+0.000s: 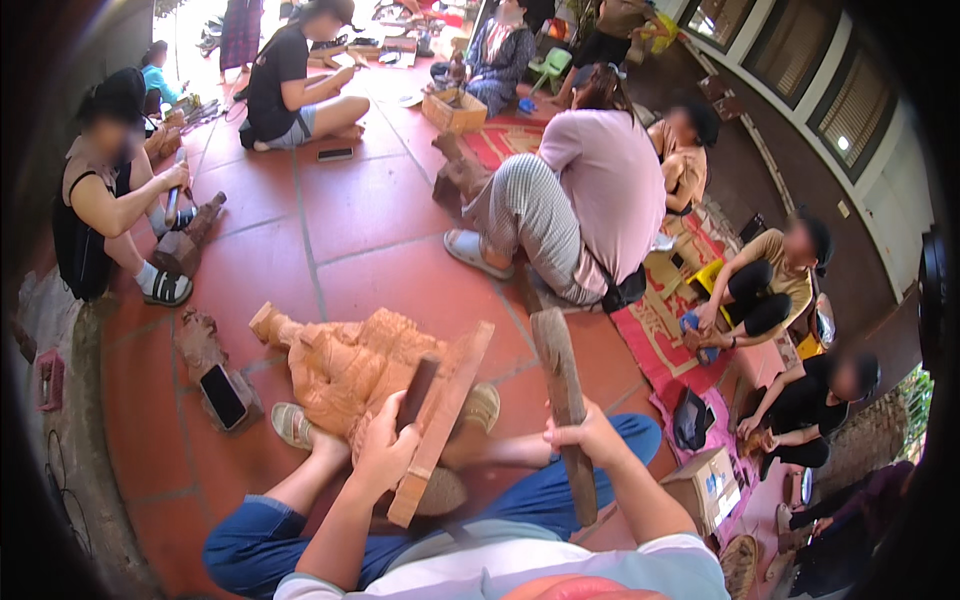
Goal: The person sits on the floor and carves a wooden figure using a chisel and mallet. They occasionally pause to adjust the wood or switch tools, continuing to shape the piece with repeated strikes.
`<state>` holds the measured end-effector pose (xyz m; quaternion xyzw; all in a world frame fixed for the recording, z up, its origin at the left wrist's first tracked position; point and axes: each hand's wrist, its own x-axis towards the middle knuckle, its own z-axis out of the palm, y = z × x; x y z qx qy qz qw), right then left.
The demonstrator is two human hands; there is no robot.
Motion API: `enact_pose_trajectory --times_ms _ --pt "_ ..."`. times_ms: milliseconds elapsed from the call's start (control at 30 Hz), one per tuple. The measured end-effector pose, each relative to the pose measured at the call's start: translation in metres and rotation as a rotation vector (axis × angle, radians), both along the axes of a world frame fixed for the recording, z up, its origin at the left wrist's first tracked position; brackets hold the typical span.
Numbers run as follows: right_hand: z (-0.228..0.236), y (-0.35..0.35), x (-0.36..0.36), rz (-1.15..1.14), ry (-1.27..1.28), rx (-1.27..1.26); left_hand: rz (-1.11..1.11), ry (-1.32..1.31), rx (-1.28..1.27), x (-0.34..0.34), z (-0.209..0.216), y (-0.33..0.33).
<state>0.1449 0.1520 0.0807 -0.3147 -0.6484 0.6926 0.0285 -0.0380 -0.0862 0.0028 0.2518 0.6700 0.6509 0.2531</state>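
- Left hand (385, 448): fingers wrapped around a dark handle (417, 392), its lower end hidden.
- Right hand (590, 436): closed about a wooden club (560, 375), held near upright, apart from the handle.
- Carving (340, 365): orange wood, lying between the feet, head end far left, flat base (447, 425) nearest the lap and just beside the left hand.
- Sandals (290, 425) on both feet; tiled floor (260, 265) beneath.
- Left of carving: phone (222, 397) resting on a brown wood block (198, 340).
- Right, near: carton (700, 490).
- Far left: a seated person (100, 190) with a tool (176, 190) over another carving (190, 238).
- Far right: a person in pink (612, 175), seated, back turned.
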Motion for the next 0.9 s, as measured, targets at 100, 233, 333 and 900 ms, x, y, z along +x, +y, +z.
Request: enact_pose_trajectory --times_ms 100,233,333,900 --pt "0.001 0.002 -0.005 0.049 0.016 0.007 0.068 0.139 0.095 -0.008 0.007 -0.008" --pt "-0.003 -0.001 -0.013 0.051 0.018 0.014 0.092 0.253 -0.029 -0.009 -0.003 -0.031" --pt "-0.005 -0.005 -0.01 0.012 -0.038 0.048 0.095 0.32 -0.088 -0.008 -0.007 -0.038" --pt "-0.022 -0.019 -0.018 0.104 -0.158 0.125 0.405 0.024 0.24 -0.057 -0.061 -0.085"
